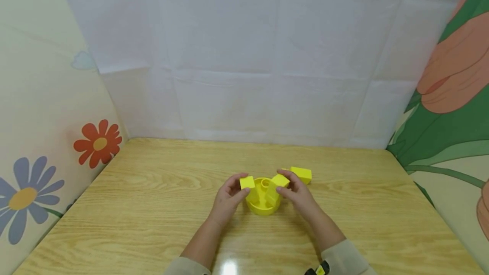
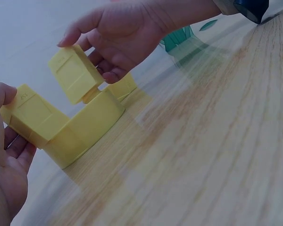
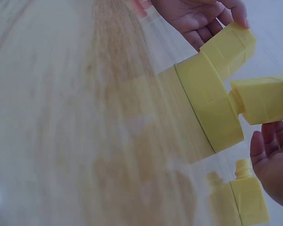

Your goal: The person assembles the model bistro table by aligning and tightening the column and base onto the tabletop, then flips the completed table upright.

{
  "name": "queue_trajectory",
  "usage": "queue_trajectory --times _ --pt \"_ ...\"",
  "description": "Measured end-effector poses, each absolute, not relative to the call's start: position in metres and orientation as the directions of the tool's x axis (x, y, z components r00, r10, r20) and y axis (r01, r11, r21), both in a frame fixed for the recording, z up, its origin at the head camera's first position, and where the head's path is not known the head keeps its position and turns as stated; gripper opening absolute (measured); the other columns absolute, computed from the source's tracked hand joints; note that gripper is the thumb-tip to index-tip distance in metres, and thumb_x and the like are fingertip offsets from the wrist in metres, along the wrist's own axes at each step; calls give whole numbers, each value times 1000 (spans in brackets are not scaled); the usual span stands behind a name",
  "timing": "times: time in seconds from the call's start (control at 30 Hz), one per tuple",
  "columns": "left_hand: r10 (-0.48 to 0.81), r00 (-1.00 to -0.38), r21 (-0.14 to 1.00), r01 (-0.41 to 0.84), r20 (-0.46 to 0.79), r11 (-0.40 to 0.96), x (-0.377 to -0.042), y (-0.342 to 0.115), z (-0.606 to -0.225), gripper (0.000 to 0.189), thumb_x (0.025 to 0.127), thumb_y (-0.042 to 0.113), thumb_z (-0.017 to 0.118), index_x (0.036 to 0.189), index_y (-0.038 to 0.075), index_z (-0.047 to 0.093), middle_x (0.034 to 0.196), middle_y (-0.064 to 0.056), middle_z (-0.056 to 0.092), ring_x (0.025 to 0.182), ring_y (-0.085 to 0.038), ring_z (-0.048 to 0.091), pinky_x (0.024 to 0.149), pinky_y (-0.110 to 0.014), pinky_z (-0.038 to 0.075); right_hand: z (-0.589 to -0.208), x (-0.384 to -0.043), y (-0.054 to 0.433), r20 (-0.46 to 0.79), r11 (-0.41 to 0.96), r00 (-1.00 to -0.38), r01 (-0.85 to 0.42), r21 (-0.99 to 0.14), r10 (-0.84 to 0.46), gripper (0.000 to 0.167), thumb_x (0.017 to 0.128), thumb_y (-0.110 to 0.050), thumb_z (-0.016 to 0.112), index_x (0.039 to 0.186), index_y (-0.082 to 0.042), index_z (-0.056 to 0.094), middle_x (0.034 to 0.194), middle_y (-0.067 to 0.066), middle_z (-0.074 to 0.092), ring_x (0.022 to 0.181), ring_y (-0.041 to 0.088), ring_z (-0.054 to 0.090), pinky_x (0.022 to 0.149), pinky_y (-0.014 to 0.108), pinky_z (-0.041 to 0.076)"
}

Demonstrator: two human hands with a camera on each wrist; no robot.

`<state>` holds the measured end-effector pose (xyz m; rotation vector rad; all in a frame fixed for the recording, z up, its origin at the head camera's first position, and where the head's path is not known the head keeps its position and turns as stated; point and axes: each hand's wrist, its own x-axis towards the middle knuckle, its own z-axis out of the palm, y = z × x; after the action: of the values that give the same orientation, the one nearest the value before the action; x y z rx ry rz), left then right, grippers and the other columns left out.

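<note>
A round, shallow yellow tray with a small ring inside it sits on the table. At its left side my left hand pinches a yellow block between thumb and fingers; the block's lower end is at the tray's rim. Opposite, my right hand holds a second yellow block, tilted. In the right wrist view, that block's narrow neck points down at the tray's open top. Both blocks bear faint moulded markings.
Just beyond my right hand, another yellow block lies on the wooden table; its ridged neck shows in the right wrist view. A white sheet hangs behind the table, with flower-printed panels at both sides.
</note>
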<state>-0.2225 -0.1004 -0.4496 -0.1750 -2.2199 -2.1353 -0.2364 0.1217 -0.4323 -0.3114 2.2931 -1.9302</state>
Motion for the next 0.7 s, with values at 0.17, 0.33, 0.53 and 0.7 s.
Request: queue_trajectory --times 0.17,0.33,0.53,0.7 --pt "41 -991 992 125 124 27 -223 -100 -450 38 93 5 63 131 4 57 121 -15 60 102 -15 55 86 -15 48 -434 -235 124 42 108 -973 -68 -992 -229 51 93 -5 63 139 -3 43 143 20 44 107 8 49 87 16 46" --pt "45 -991 992 125 124 24 -223 -101 -450 38 93 6 63 130 5 57 122 -15 60 102 -15 55 86 -15 48 -435 -232 129 57 54 -960 -75 -996 -273 47 96 -4 51 141 2 38 150 26 38 109 5 51 92 17 45" --pt "48 -990 991 131 130 15 -223 -101 -451 38 92 6 64 130 5 57 123 -15 60 104 -14 56 88 -15 48 -433 -228 132 65 62 -966 -83 -995 -251 43 95 -3 51 136 5 42 135 24 51 107 6 54 91 20 47" --pt "42 -990 991 135 134 13 -224 -101 -452 38 92 5 63 130 4 58 121 -16 60 102 -14 56 87 -16 49 -432 -224 134 45 71 -971 -63 -996 -234 42 93 -2 58 132 5 43 120 12 57 105 11 53 88 20 49"
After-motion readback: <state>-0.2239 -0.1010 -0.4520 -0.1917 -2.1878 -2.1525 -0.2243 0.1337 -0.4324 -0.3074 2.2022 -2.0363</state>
